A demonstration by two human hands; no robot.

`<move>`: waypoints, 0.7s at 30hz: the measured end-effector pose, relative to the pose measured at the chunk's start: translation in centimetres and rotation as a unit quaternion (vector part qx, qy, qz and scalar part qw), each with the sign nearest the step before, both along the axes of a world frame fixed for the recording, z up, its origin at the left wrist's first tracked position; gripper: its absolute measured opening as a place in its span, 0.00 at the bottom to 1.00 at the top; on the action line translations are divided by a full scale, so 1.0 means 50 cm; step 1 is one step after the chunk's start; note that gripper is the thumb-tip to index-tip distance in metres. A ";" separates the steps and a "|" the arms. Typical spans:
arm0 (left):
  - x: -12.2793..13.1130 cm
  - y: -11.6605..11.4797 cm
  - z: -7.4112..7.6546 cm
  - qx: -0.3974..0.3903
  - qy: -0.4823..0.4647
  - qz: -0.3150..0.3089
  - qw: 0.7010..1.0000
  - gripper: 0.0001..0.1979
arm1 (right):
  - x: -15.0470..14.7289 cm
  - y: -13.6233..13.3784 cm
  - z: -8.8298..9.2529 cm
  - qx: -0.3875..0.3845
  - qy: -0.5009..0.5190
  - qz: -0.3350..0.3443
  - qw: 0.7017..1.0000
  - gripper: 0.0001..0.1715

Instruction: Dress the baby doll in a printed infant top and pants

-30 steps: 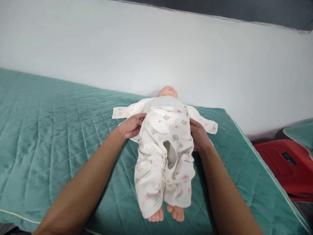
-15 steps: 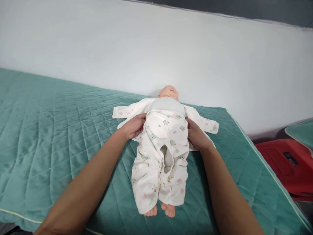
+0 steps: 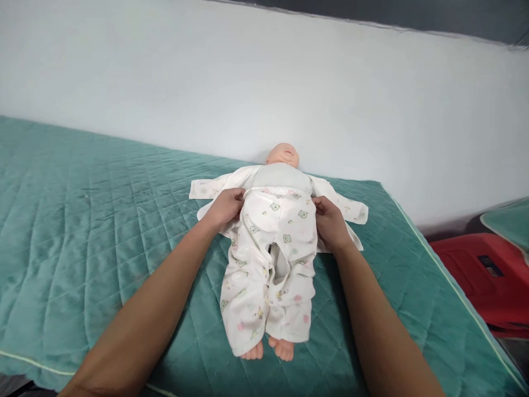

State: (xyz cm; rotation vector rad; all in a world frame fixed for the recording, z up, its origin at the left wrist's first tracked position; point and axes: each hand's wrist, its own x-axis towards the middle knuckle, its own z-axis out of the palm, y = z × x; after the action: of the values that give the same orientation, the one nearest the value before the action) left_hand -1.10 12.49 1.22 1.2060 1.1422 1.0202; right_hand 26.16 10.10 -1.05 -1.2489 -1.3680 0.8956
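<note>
A baby doll (image 3: 282, 154) lies on its back, head toward the wall and bare feet toward me. White baby trousers (image 3: 264, 220) with green bear prints cover its legs up to the waist, with an opening at the crotch. A white baby jacket (image 3: 206, 188) is spread out under the doll, its front apart and the grey torso (image 3: 281, 176) showing. My left hand (image 3: 226, 208) is closed on the trousers' waistband at the left side. At the opposite side my right hand (image 3: 329, 221) grips the waistband too. The fingertips of both hands are partly hidden.
A green quilted cover (image 3: 103, 220) lies under the doll, its piped edge running down the right. Behind it rises a white wall (image 3: 248, 71). A red plastic chair or case (image 3: 471, 270) stands beyond the right edge, below another green cloth (image 3: 510, 223).
Both hands have moved slightly up toward the doll's chest at the waistband. The trousers and feet have shifted a little up and left in view.
</note>
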 end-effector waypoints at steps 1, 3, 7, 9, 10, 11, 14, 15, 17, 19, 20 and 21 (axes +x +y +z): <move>-0.002 0.000 0.001 0.014 0.019 0.011 1.000 0.05 | 0.001 0.002 -0.002 0.003 0.002 0.002 1.000 0.11; -0.004 0.001 -0.001 0.033 0.043 0.028 0.998 0.05 | 0.003 0.004 -0.006 0.004 -0.007 0.001 1.000 0.11; -0.003 0.003 -0.011 0.057 0.025 0.034 0.997 0.06 | 0.001 0.007 -0.005 0.007 -0.049 -0.053 0.997 0.11; -0.004 0.005 -0.016 0.091 0.030 0.040 0.995 0.05 | -0.002 0.006 0.002 0.025 -0.057 -0.093 0.994 0.10; -0.004 0.007 -0.018 0.109 0.040 0.045 0.992 0.05 | -0.004 0.004 0.007 0.038 -0.055 -0.108 0.992 0.09; -0.004 0.009 -0.020 0.124 0.050 0.050 0.990 0.04 | -0.008 0.001 0.013 0.052 -0.050 -0.118 0.990 0.08; 0.000 0.013 -0.024 0.152 0.090 0.078 0.981 0.05 | -0.025 -0.012 0.034 0.099 -0.033 -0.114 0.988 0.08; 0.003 0.014 -0.025 0.158 0.102 0.091 0.978 0.05 | -0.031 -0.017 0.040 0.112 -0.032 -0.105 0.988 0.09; 0.009 0.015 -0.026 0.172 0.110 0.121 0.971 0.05 | -0.041 -0.026 0.050 0.131 -0.034 -0.083 0.987 0.08; 0.014 0.014 -0.024 0.187 0.104 0.144 0.966 0.05 | -0.046 -0.030 0.056 0.144 -0.034 -0.062 0.987 0.08; 0.016 0.013 -0.022 0.196 0.100 0.156 0.963 0.06 | -0.046 -0.030 0.057 0.148 -0.034 -0.053 0.987 0.07; 0.017 0.011 -0.019 0.207 0.096 0.166 0.959 0.06 | -0.046 -0.030 0.058 0.149 -0.033 -0.042 0.987 0.07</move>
State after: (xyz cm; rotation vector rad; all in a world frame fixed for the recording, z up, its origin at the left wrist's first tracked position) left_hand -0.27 13.06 0.27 1.4980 1.3559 1.4767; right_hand 23.87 8.62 1.84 -1.1038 -1.4310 0.5694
